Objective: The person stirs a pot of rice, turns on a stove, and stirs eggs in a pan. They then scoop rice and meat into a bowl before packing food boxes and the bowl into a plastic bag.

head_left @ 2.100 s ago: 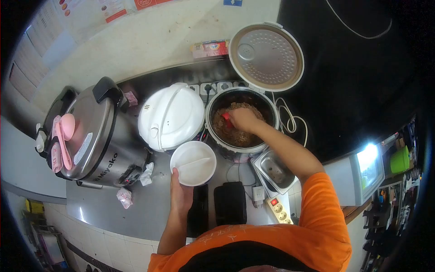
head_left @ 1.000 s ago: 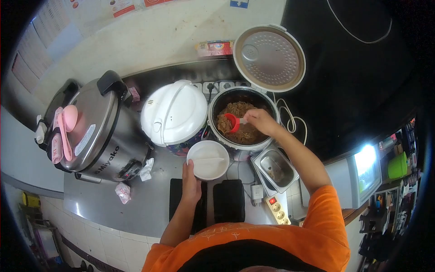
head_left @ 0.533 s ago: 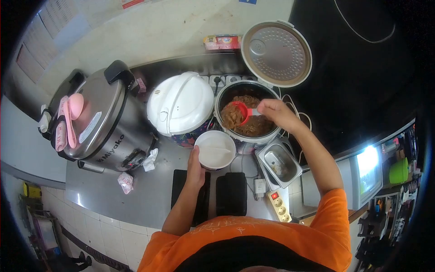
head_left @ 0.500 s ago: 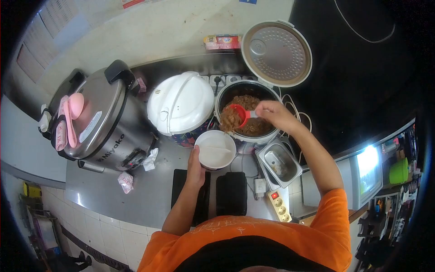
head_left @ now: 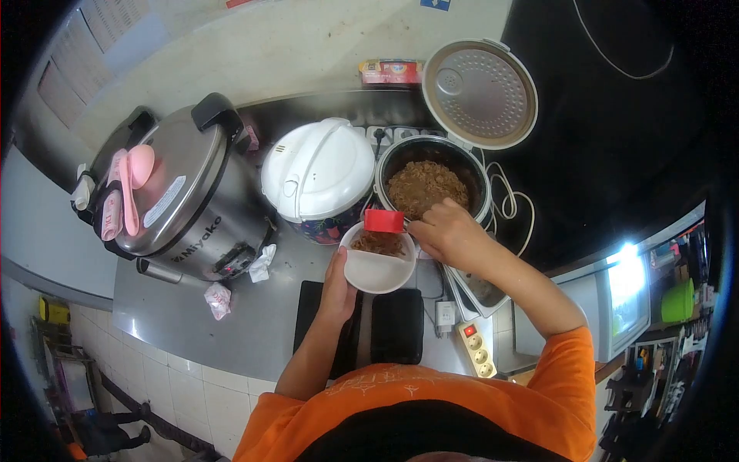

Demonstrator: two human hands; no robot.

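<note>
My left hand [head_left: 337,283] grips the left rim of a white bowl [head_left: 378,277] with a divider across it. Shredded brown food [head_left: 376,243] lies in the bowl's far compartment; the near one holds nothing. In my right hand [head_left: 449,233] is the handle of a red scoop [head_left: 383,221], tipped over the far compartment with its underside up. Behind the bowl, an open rice cooker [head_left: 380,171] contains more of the shredded brown food [head_left: 427,187]. Its lid [head_left: 481,96] stands raised at the back.
A closed white cooker [head_left: 319,169] stands left of the open one, and a large steel Miyako cooker [head_left: 192,223] farther left, with pink spoons [head_left: 127,192] on top. Nearby lie metal pans [head_left: 485,291], a power strip [head_left: 477,353], dark flat objects [head_left: 396,327] and crumpled tissues [head_left: 263,263].
My right hand has brought the loaded scoop from the cooker to the bowl and turned it over. Brown food now sits in the far compartment. The bowl has shifted slightly right in view.
</note>
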